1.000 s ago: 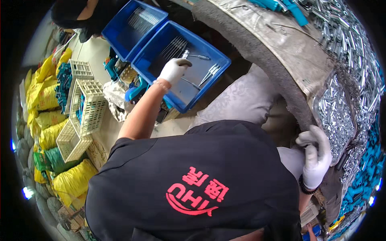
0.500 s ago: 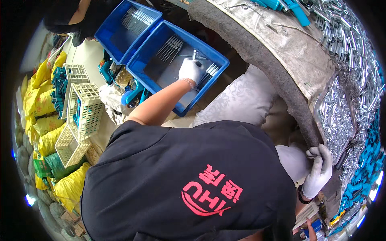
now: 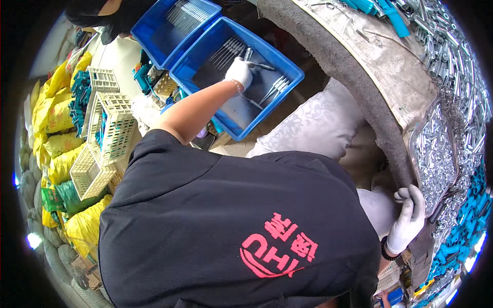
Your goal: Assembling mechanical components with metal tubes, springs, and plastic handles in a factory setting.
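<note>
My left hand (image 3: 239, 73), in a white glove, reaches into the nearer blue bin (image 3: 295, 77). Its fingers are closed around a slim metal rod (image 3: 248, 54) whose thick shiny end sticks out past them. Close by, a row of similar rods (image 3: 226, 53) lies side by side at the bin's far left. More rods with pale thick ends (image 3: 277, 88) lie at the right side, and a single one (image 3: 251, 101) rests apart below the hand. Far to the right, my right hand (image 3: 408, 218), also gloved, rests by the padded grey edge of the bench, fingers loosely bent and holding nothing visible.
A second blue bin (image 3: 169, 31) with rods adjoins on the left. The cloth-covered bench (image 3: 370, 56) curves rightward toward heaps of shiny metal parts (image 3: 434, 149) and teal parts (image 3: 459, 236). Cream crates (image 3: 115, 128) and yellow sacks (image 3: 56, 113) stand left. Another person's arm (image 3: 109, 7) shows top left.
My left hand has moved left and away, toward the row of rods, with the rod in it. The view has shifted slightly. My right hand stays at the bench edge.
</note>
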`<move>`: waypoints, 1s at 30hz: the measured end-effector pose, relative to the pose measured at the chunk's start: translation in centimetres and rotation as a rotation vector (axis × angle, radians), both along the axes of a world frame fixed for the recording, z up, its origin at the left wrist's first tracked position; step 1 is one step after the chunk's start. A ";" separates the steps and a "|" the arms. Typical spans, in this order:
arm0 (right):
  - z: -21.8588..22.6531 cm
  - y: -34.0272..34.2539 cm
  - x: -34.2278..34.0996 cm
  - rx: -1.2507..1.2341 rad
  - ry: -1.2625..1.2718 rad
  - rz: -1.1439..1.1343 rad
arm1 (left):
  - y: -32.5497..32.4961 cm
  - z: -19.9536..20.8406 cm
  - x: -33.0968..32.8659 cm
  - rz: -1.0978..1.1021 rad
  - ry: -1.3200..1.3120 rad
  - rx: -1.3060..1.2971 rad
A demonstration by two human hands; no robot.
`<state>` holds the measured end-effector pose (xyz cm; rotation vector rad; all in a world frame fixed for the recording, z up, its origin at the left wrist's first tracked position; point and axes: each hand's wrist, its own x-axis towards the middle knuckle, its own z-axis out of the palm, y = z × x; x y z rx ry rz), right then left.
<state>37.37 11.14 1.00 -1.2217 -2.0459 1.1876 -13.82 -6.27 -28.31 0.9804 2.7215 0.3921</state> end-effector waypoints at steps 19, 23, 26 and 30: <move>0.3 -0.3 -0.4 0.005 -0.017 -0.049 | 1.4 3.1 1.9 0.177 -0.050 0.045; 0.0 -0.3 -0.5 0.000 -0.015 -0.038 | 1.4 3.5 1.7 0.283 -0.174 0.095; 0.0 -0.4 -0.4 -0.006 -0.009 -0.041 | 0.4 0.6 -0.3 0.115 -0.056 0.027; -0.1 -0.6 -0.5 -0.015 -0.009 -0.053 | -0.2 0.3 -1.0 -0.015 0.006 -0.029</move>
